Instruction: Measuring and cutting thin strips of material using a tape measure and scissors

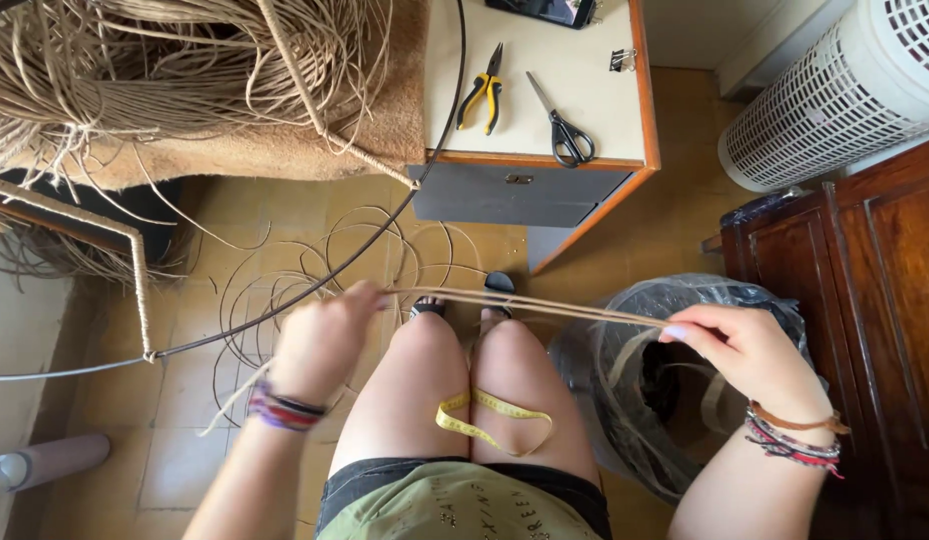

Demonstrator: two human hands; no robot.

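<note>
Step in hand: we judge this as drawing out and straightening a length of thin tan paper cord [525,303], stretched taut between both hands above the knees.
Left hand [320,340]: fingers closed around the cord's left end; the hand is motion-blurred, so we cannot read the exact pinch.
Right hand [747,350]: thumb and fingertips pinch the cord's right end, the other fingers curled loosely.
Cord location: it spans near-level from left hand to right hand, in front of the lap, with loose loops of the same cord [315,290] lying on the tiled floor below.
Supply: a large tangled bundle of tan cord [165,70] rests up left on a brown mat.
Frame: a thin dark metal wire hoop [315,285], partly wrapped in cord at the left, crosses just behind the left hand.
Lap: a yellow measuring tape [490,415] lies across the thighs.
Table: yellow-handled pliers [482,95] and black-handled scissors [560,125] sit well apart from the hands.
Next move, our judgement: it calls for keeping even tension so both strands stay parallel, and a firm left-hand grip.
</note>
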